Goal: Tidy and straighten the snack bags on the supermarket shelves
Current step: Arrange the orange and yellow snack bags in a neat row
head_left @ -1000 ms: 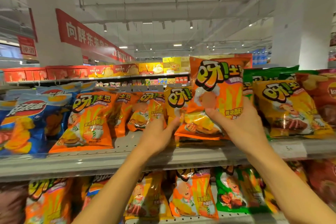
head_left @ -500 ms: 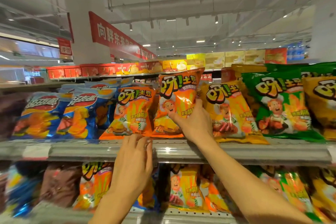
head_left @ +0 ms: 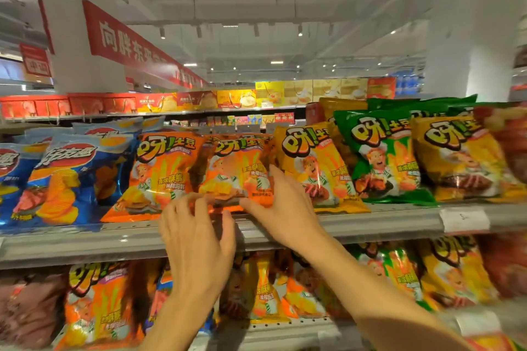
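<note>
An orange snack bag (head_left: 238,177) stands at the front of the upper shelf (head_left: 85,239) in a supermarket aisle, leaning back slightly among its neighbours, as a person works it with both bare hands. The right hand (head_left: 281,208) lies against the bag's lower right corner, its thumb (head_left: 251,204) along the bottom edge and its fingers (head_left: 275,177) laid nearly straight up the bag's right side; whether they pinch the bag or only press it cannot be told. The left hand (head_left: 196,239) hovers just below the bag's lower left corner, fingers spread and lightly bent, gripping nothing; whether its fingertips touch the foil cannot be told through the blur.

Just beside the bag to the left sits a second orange bag (head_left: 155,177) of the same brand, then blue crisp bags (head_left: 65,177) running to the frame's left edge. To the right stand a yellow bag (head_left: 316,171), a green bag (head_left: 382,159) and another yellow bag (head_left: 462,159). A white price tag (head_left: 464,219) is fixed to the shelf's front rail at the right. The lower shelf (head_left: 285,333) holds more orange, yellow and green bags. A red banner (head_left: 128,43) with white characters hangs from the ceiling behind.
</note>
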The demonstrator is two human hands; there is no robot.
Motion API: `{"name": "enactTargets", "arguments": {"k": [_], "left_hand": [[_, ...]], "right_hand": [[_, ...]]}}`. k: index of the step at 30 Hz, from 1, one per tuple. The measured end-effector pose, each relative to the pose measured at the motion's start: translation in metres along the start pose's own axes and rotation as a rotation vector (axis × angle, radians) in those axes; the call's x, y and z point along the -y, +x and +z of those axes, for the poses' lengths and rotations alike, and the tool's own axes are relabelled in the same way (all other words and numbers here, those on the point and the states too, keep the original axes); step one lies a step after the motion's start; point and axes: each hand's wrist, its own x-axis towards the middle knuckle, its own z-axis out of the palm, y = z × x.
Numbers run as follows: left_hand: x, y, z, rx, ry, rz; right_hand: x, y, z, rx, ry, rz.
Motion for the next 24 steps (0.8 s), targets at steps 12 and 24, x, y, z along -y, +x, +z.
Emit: {"name": "enactTargets", "arguments": {"k": [12,24], "left_hand": [[-0.176,-0.014,0.069,0.106,-0.375,0.121],[-0.267,0.025,0.150,0.352,-0.285,-0.209]], "right_hand": [[-0.156,-0.034,-0.163,-0.420,0.420,0.081],[-0.303,-0.011,-0.303,-0.247,-0.081,0.283]]}}
